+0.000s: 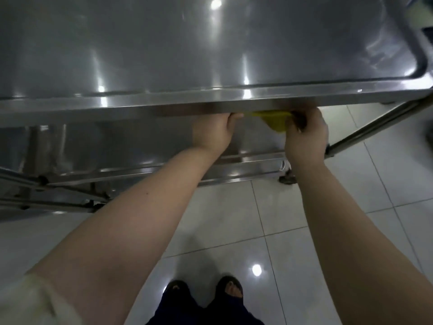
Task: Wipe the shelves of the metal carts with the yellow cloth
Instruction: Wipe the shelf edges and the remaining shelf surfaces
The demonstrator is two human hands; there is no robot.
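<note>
- Your right hand [305, 134] curls its fingers round the yellow cloth [275, 121], held just under the front rim of the top shelf [210, 55] of the metal cart [375, 127].
- Your left hand [212, 134] reaches under the same rim, just beside the cloth. Its fingers are hidden, so I cannot tell what it grips.

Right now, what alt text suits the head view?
Bare hands reach under the rim of a stainless-steel cart's top shelf: the right hand grips a crumpled yellow cloth, the left hand, fingers hidden, is beside it. White tiled floor below.
</note>
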